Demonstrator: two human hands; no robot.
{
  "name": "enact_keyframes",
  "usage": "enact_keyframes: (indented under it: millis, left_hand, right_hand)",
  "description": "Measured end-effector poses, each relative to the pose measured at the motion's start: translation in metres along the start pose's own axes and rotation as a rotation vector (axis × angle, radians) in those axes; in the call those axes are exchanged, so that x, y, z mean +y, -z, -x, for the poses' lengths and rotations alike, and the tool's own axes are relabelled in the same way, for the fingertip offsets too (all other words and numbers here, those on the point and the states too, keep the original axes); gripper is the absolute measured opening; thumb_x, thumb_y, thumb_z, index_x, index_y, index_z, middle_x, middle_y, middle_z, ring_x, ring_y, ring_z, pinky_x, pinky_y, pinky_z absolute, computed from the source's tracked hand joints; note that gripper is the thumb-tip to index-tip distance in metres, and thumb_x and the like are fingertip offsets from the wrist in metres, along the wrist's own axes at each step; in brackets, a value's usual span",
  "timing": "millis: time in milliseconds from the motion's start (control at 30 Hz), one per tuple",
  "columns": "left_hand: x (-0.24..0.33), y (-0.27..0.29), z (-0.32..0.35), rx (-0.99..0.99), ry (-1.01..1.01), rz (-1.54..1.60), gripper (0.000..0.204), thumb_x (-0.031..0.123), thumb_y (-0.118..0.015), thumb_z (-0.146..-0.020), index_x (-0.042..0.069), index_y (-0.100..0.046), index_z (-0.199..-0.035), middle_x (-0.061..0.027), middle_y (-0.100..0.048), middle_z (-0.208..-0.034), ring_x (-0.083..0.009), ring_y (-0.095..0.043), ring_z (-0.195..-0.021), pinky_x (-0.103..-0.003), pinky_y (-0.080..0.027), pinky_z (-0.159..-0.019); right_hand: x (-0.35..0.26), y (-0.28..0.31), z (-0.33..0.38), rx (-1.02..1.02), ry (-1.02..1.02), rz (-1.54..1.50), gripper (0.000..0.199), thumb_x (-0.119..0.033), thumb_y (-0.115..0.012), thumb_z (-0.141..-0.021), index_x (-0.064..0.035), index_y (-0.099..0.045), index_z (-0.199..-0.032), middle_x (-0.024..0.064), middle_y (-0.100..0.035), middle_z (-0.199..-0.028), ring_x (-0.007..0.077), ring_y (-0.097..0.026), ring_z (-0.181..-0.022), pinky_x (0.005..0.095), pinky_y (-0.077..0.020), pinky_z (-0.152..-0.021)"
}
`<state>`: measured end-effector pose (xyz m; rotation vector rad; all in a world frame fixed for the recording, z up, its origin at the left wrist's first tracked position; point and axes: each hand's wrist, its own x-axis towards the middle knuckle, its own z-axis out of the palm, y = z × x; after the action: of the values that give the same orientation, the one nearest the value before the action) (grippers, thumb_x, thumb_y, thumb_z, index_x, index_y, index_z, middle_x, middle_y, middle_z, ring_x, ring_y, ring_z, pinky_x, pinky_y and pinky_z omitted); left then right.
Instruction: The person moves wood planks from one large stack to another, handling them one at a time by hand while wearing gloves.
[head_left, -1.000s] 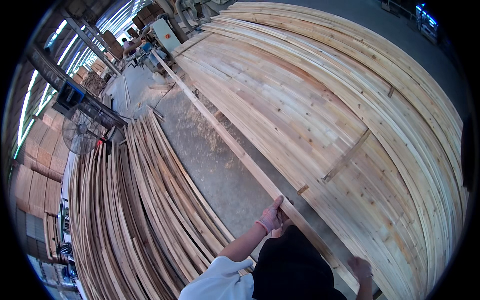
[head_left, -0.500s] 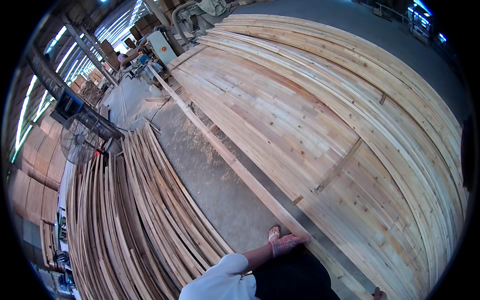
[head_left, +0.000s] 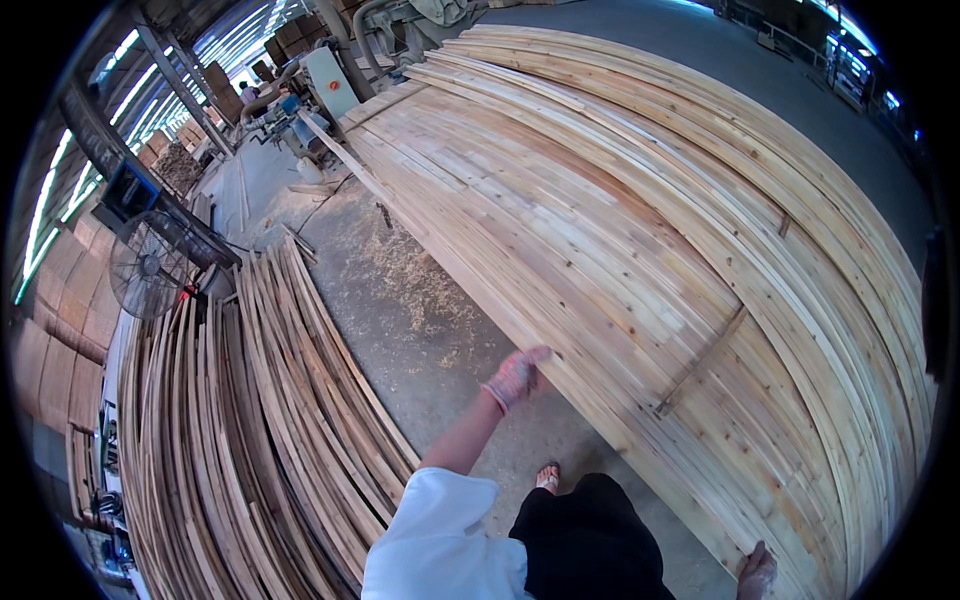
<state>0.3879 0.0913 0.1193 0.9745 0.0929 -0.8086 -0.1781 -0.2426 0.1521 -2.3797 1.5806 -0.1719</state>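
A long, pale wooden board (head_left: 455, 265) lies along the near edge of a broad stack of boards (head_left: 560, 230), running from the machine at the far end back toward me. My left hand (head_left: 517, 378), in a pinkish knitted glove, is closed round its outer edge with the arm stretched forward. Low at the right, my right hand (head_left: 757, 572) grips the same board closer to its near end. That hand is partly cut off by the picture's lower rim, and its fingers under the wood are hidden.
Many thin wooden strips (head_left: 300, 400) lie bundled on the left. Sawdust (head_left: 410, 280) covers the floor between strips and stack. A standing fan (head_left: 150, 265) is beside a post at the left. Woodworking machinery with a pale control box (head_left: 330, 82) stands at the far end.
The board has moved right, from above the floor gap to against the stack's edge. My left hand went forward and up along with it; more of my right hand now shows.
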Motion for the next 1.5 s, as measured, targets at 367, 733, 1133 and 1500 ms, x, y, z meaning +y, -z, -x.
enact_keyframes:
  millis: [367,733,1133,1500]
  left_hand:
    - [-0.029,0.073,0.004,-0.419,0.221,-0.011,0.048,0.036,-0.061,-0.088,0.006,-0.054,-0.126,-0.0158,-0.060,-0.122,-0.0316,-0.057,-0.114,-0.051,-0.045,-0.098]
    - [-0.106,-0.038,0.051,-0.396,0.407,-0.089,0.043,0.030,-0.056,-0.093,0.003,-0.054,-0.126,-0.0113,-0.060,-0.122,-0.0236,-0.058,-0.111,-0.038,-0.046,-0.096]
    - [-0.013,0.050,0.017,-0.101,0.164,0.368,0.050,0.037,-0.060,-0.091,0.005,-0.050,-0.127,-0.0150,-0.061,-0.120,-0.0295,-0.061,-0.107,-0.045,-0.046,-0.098]
    - [-0.133,0.001,0.064,-0.469,0.509,-0.073,0.039,0.027,-0.059,-0.092,0.006,-0.055,-0.124,-0.0072,-0.062,-0.115,-0.0184,-0.060,-0.103,-0.035,-0.048,-0.093]
  right_hand:
    - [-0.269,-0.026,0.025,-0.208,0.567,0.012,0.027,-0.033,-0.057,-0.089,-0.0087,-0.063,-0.078,0.0185,-0.060,-0.066,0.0381,-0.059,-0.063,0.0470,-0.0453,-0.059]
    - [-0.317,-0.053,0.016,-0.183,0.872,-0.139,0.031,-0.034,-0.061,-0.083,-0.0110,-0.062,-0.105,0.0131,-0.066,-0.089,0.0336,-0.061,-0.085,0.0454,-0.0434,-0.083]
    - [-0.216,-0.040,0.028,-0.447,0.187,-0.091,0.042,-0.048,-0.058,-0.083,-0.0090,-0.071,-0.088,0.0173,-0.068,-0.080,0.0339,-0.065,-0.082,0.0436,-0.0495,-0.076]
    - [-0.372,-0.094,0.024,-0.472,0.799,-0.248,0.044,-0.044,-0.061,-0.084,-0.0098,-0.061,-0.112,0.0172,-0.066,-0.095,0.0356,-0.062,-0.091,0.0460,-0.0470,-0.078]
